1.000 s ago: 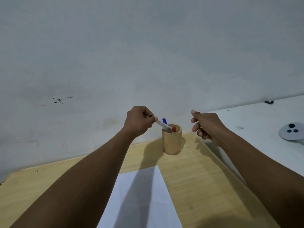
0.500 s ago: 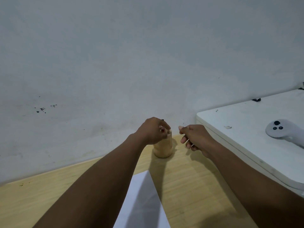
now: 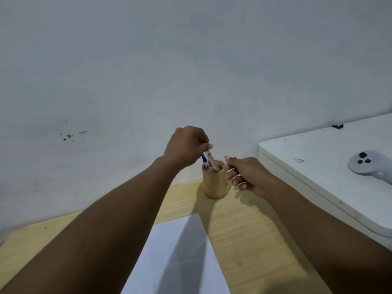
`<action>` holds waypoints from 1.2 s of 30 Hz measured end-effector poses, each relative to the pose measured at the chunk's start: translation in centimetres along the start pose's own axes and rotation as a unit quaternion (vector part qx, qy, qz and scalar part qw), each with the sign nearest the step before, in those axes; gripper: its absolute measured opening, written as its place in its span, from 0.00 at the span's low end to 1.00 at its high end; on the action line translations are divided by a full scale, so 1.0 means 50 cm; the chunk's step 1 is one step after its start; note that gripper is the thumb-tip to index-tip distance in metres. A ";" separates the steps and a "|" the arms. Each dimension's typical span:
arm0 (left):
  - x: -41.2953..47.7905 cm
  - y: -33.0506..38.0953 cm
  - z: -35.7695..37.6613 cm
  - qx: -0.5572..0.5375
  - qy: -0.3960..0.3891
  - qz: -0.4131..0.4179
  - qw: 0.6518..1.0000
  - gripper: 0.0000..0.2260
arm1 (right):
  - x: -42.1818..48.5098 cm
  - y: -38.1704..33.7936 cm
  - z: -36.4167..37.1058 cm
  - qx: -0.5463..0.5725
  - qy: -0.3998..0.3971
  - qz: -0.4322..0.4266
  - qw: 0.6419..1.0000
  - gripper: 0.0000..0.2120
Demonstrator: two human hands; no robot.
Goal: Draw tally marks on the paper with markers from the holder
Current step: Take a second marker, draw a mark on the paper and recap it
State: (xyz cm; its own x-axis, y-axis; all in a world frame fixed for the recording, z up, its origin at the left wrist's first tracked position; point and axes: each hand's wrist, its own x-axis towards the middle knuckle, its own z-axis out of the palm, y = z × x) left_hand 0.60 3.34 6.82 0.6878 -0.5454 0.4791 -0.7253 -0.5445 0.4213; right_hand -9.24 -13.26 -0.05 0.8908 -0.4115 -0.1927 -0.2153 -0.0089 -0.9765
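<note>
A round wooden holder [image 3: 214, 184] stands on the wooden table by the wall. My left hand [image 3: 186, 146] hovers just above it, pinching the top of a white marker [image 3: 211, 159] whose lower end is inside the holder. A blue-capped marker [image 3: 204, 159] sticks up beside it. My right hand [image 3: 247, 174] is just right of the holder with its fingers curled; something thin may be in it, but I cannot make it out. A white sheet of paper [image 3: 176, 257] lies in front, partly under my left arm's shadow.
A white raised surface [image 3: 318, 172] stands to the right, with a white handheld controller [image 3: 369, 165] on it and a small dark object [image 3: 337, 125] near the wall. The grey wall rises directly behind the holder.
My left hand dipped onto the holder's mouth, then rose a little with the marker still pinched and its end in the holder. My right hand came closer to the holder.
</note>
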 end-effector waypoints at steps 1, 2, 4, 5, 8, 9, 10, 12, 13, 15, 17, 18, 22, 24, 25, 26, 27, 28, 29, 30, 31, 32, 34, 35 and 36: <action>-0.004 0.001 -0.020 -0.021 0.018 -0.005 1.000 0.08 | -0.009 -0.009 0.018 0.020 -0.032 0.012 0.999 0.26; -0.009 0.001 -0.041 -0.037 0.032 -0.013 0.999 0.08 | -0.017 -0.016 0.040 0.045 -0.065 0.025 0.997 0.28; -0.026 -0.006 -0.079 -0.072 0.049 -0.035 0.996 0.09 | -0.034 -0.027 0.091 0.112 -0.115 0.049 0.986 0.34; -0.036 -0.015 -0.096 -0.097 0.053 -0.050 0.993 0.10 | -0.042 -0.030 0.120 0.160 -0.127 0.060 0.977 0.35; -0.085 -0.054 -0.142 -0.185 0.036 -0.094 0.978 0.13 | -0.062 -0.030 0.213 0.322 -0.124 0.077 0.936 0.32; -0.106 -0.070 -0.153 -0.208 0.033 -0.107 0.972 0.14 | -0.067 -0.030 0.243 0.358 -0.117 0.077 0.923 0.28; -0.131 -0.088 -0.164 -0.224 0.036 -0.123 0.966 0.14 | -0.071 -0.029 0.269 0.383 -0.113 0.074 0.914 0.24; -0.183 -0.125 -0.183 -0.249 0.054 -0.156 0.954 0.13 | -0.081 -0.032 0.316 0.406 -0.117 0.061 0.904 0.18; -0.210 -0.143 -0.191 -0.270 0.067 -0.175 0.944 0.12 | -0.086 -0.035 0.337 0.405 -0.123 0.052 0.905 0.16; -0.262 -0.181 -0.208 -0.325 0.111 -0.224 0.912 0.11 | -0.098 -0.040 0.373 0.390 -0.138 0.031 0.910 0.12; -0.318 -0.231 -0.232 -0.354 0.163 -0.278 0.878 0.13 | -0.106 -0.037 0.396 0.380 -0.148 0.012 0.913 0.11; -0.349 -0.260 -0.243 -0.344 0.177 -0.297 0.873 0.14 | -0.107 -0.033 0.401 0.374 -0.150 0.003 0.915 0.11; -0.468 -0.359 -0.258 -0.164 0.096 -0.327 0.926 0.13 | -0.108 -0.006 0.423 0.291 -0.171 -0.007 0.941 0.07; -0.500 -0.380 -0.239 -0.097 0.031 -0.325 0.940 0.11 | -0.109 0.017 0.450 0.226 -0.180 -0.004 0.957 0.06; -0.509 -0.384 -0.226 -0.073 0.005 -0.320 0.945 0.10 | -0.109 0.031 0.466 0.194 -0.179 -0.007 0.964 0.05; -0.514 -0.386 -0.212 -0.053 -0.016 -0.315 0.947 0.08 | -0.107 0.046 0.483 0.165 -0.175 -0.015 0.971 0.03; -0.518 -0.389 -0.198 -0.039 -0.031 -0.310 0.949 0.06 | -0.106 0.061 0.499 0.137 -0.168 -0.027 0.976 0.02; -0.521 -0.391 -0.184 -0.028 -0.044 -0.309 0.950 0.05 | -0.103 0.077 0.513 0.107 -0.157 -0.041 0.981 0.04; -0.525 -0.395 -0.169 -0.017 -0.057 -0.310 0.949 0.05 | -0.101 0.091 0.525 0.076 -0.144 -0.054 0.985 0.05; -0.530 -0.399 -0.156 -0.005 -0.069 -0.313 0.947 0.05 | -0.100 0.103 0.536 0.047 -0.132 -0.063 0.988 0.05; -0.535 -0.402 -0.145 0.004 -0.078 -0.317 0.945 0.05 | -0.100 0.114 0.544 0.025 -0.123 -0.067 0.990 0.05; -0.539 -0.404 -0.137 0.004 -0.079 -0.319 0.944 0.06 | -0.100 0.125 0.551 0.010 -0.119 -0.068 0.991 0.04; -0.544 -0.407 -0.130 -0.015 -0.076 -0.321 0.944 0.10 | -0.102 0.143 0.560 -0.003 -0.123 -0.063 0.990 0.03; -0.544 -0.409 -0.129 -0.028 -0.078 -0.321 0.943 0.11 | -0.102 0.151 0.563 -0.010 -0.126 -0.063 0.990 0.02; -0.542 -0.410 -0.129 -0.042 -0.084 -0.326 0.941 0.11 | -0.101 0.159 0.566 -0.017 -0.126 -0.064 0.990 0.03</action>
State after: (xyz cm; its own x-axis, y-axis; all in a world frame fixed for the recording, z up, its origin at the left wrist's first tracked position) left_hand -3.37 33.41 -9.83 0.9775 -0.2091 -0.0282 -0.1417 -0.7496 0.6466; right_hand -4.15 14.52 -9.56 0.9822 -0.1656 -0.0890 -0.1032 -0.0793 -0.9915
